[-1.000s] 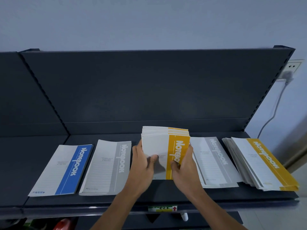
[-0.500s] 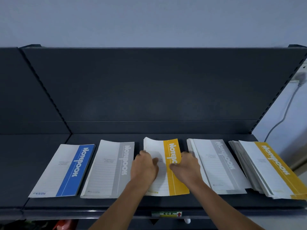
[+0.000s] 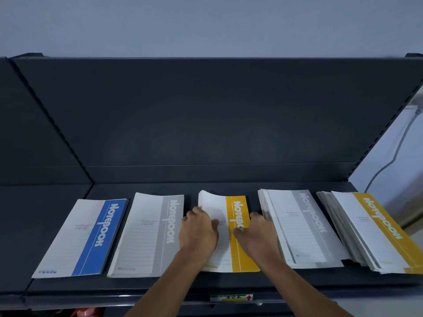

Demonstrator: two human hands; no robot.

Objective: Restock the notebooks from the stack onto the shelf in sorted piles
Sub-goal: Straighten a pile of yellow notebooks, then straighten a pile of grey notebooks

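Left hand (image 3: 198,229) and right hand (image 3: 256,232) clasp the opposite long edges of the middle yellow pile (image 3: 240,255). The fingers curl down its sides and the thumbs rest on the cover. The pile lies flat on the shelf (image 3: 146,285), its far left corner bowed upward. The two-sided hold probably serves to square the edges and set the pile parallel to its neighbours. Just left of this pile lies a grey pile (image 3: 151,234), and beyond that a blue pile (image 3: 91,236). To its right lie a fanned second grey pile (image 3: 297,225) and then the ragged yellow-topped stack (image 3: 370,229), seemingly the supply. All covers face up, which keeps the colours readable for sorting.
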